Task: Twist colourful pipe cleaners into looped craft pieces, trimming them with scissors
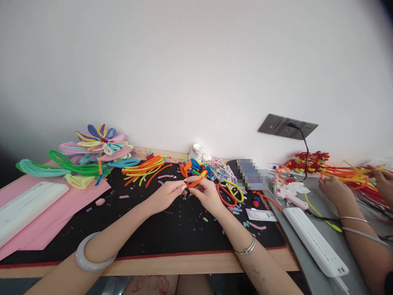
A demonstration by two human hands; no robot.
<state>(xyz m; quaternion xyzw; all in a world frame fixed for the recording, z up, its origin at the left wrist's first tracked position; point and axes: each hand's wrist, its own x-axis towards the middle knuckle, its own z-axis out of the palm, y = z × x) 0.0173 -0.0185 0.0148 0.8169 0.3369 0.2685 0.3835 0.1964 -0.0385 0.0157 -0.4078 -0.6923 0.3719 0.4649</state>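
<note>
Over the middle of a black mat [135, 229], my left hand [170, 192] and my right hand [206, 192] meet with fingers closed on orange pipe cleaners [193, 184]. A yellow strand shows among the orange ones at my right fingers. The left fingertips pinch one end of the piece, and my right hand grips the other side of it. Just behind my hands lie bent blue pipe cleaners [195, 165]. Red and yellow pipe cleaner loops [226, 195] rest right of my right hand. Left of my hands is a bundle of straight orange and yellow pipe cleaners [147, 168].
Pipe cleaner flowers [102, 143] and green loops [76, 166] sit at left beside a white box [30, 209] on pink paper [73, 196]. To the right are a phone [250, 174], a pink glue gun [287, 192], a power strip [316, 241] and a co-worker's hands [337, 194].
</note>
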